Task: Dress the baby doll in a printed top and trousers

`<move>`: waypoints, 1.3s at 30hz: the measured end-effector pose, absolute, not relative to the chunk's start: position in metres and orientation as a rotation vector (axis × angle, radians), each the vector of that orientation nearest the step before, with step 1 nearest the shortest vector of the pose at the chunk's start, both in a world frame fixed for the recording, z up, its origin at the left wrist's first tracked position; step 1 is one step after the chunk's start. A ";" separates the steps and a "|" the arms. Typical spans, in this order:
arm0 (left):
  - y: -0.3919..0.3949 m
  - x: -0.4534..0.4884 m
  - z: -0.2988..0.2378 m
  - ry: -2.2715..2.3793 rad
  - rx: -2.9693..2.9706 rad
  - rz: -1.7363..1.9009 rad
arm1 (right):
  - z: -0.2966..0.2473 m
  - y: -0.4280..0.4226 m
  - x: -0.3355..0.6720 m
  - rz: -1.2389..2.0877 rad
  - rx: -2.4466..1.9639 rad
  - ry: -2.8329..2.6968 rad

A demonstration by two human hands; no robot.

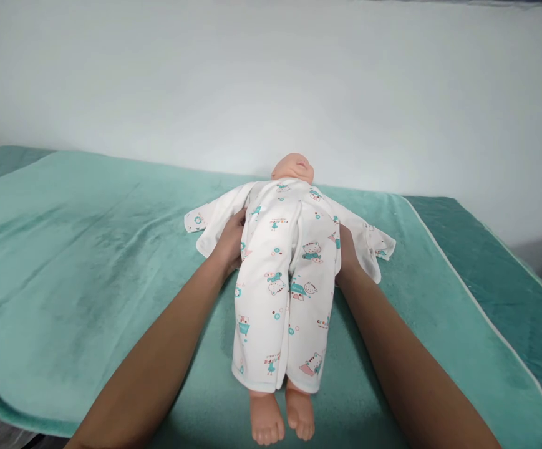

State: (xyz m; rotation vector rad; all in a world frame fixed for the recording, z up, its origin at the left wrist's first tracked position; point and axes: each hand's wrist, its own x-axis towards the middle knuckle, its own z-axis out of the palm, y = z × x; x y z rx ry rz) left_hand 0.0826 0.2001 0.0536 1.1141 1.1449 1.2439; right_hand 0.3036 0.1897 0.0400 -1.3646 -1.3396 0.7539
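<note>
Head view: doll (275, 249) lies lengthwise, feet (267, 421) nearest, between 2 hands (231, 242) (347, 252) whose grip I can't discern.

Lettering (279, 221) on the pyjamas (275, 262) (tiny) is unreadable.

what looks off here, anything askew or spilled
On the doll, the sleeves look a bit odd: they lie spread wide, yet no doll hand shows at either cuff, while both feet stick out bare below the trouser legs. No spill or damage shows.
</note>
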 end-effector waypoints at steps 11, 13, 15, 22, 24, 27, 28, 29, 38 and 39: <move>0.201 0.081 0.054 1.099 1.124 1.234 | 0.036 0.201 0.312 0.520 -1.476 -1.502; 0.201 0.081 0.052 1.076 1.118 1.245 | 0.034 0.201 0.312 0.499 -1.483 -1.496; 0.202 0.080 0.050 1.062 1.116 1.258 | 0.033 0.200 0.312 0.496 -1.476 -1.487; 0.204 0.080 0.046 0.992 1.116 1.261 | 0.036 0.192 0.308 0.559 -1.420 -1.407; 0.204 0.080 0.046 1.012 1.131 1.261 | 0.039 0.190 0.306 0.616 -1.399 -1.344; 0.203 0.079 0.047 1.036 1.124 1.257 | 0.043 0.189 0.302 0.691 -1.382 -1.270; 0.202 0.079 0.048 1.047 1.118 1.254 | 0.044 0.189 0.301 0.712 -1.376 -1.258; 0.201 0.078 0.049 1.063 1.116 1.251 | 0.044 0.188 0.300 0.730 -1.370 -1.249; 0.221 0.069 0.040 1.385 1.524 1.397 | 0.043 0.190 0.300 0.626 -1.412 -0.999; 0.226 0.068 0.040 1.418 1.589 1.428 | 0.044 0.191 0.301 0.583 -1.425 -1.011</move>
